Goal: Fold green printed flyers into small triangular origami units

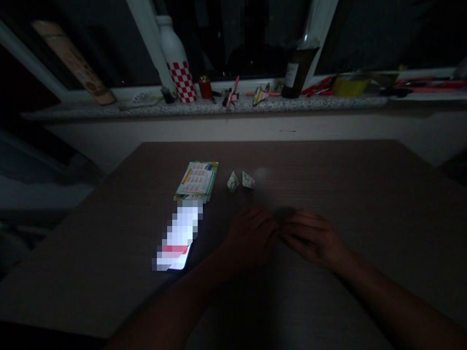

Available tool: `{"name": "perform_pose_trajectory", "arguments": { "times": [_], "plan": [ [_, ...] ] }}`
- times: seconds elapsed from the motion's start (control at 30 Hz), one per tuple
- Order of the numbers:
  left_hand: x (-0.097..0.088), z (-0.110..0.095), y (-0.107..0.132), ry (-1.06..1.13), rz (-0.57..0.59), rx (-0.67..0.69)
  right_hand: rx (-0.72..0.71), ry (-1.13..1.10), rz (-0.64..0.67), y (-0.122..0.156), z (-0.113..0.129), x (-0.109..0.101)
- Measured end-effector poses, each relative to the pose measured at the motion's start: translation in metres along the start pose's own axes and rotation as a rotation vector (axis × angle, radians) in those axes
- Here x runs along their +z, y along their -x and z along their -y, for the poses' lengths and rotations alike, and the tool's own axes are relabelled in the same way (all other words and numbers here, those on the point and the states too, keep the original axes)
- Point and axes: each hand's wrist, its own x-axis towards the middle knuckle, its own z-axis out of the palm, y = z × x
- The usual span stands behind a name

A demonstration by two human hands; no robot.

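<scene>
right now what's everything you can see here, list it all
table: one, brown, fills the middle of the view
phone: one, screen lit white, on the table left of the hands
printed sheets: small stack, green and white, just beyond the phone
folded paper pieces: two, white and green, on the table beyond the hands
windowsill: one, speckled grey, behind the table
white bottle: one, red-and-white check band, sill left
small jar: one, red, beside the white bottle
dark bottle: one, pale label, sill centre
yellow container: one, sill right
tube: one, tan, leaning at far left
left hand: fingertips meeting the right; anything pinched is too dark to tell
right hand: same, on the table
</scene>
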Motion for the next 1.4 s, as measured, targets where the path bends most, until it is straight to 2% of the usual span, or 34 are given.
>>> {"name": "perform_pose_trajectory", "arguments": {
  "times": [0.2, 0.7, 0.83, 1.0, 1.23, 1.4],
  "plan": [
    [-0.0016, -0.0022, -0.0004, 0.033, 0.013, -0.063, 0.01, -0.013, -0.013, 0.0011, -0.0001, -0.0023],
    [-0.0004, 0.0011, -0.0007, 0.028, -0.01, -0.063, 0.016, 0.011, -0.081, 0.003, -0.0029, -0.0025],
    [-0.0023, 0.0028, -0.0007, 0.061, -0.031, -0.064, 0.045, -0.002, -0.063, 0.002, -0.002, -0.0039],
    [-0.0014, 0.0035, 0.001, 0.062, 0.006, -0.111, 0.057, -0.001, -0.061, 0.0025, -0.003, -0.0039],
    [-0.0029, 0.0047, 0.0002, 0.09, -0.027, -0.129, 0.107, -0.029, -0.064, 0.0028, -0.0019, -0.0048],
    [-0.0021, 0.0043, 0.0021, 0.075, -0.02, -0.129, 0.143, -0.042, -0.118, 0.0026, -0.0014, -0.0049]
  ]
}}
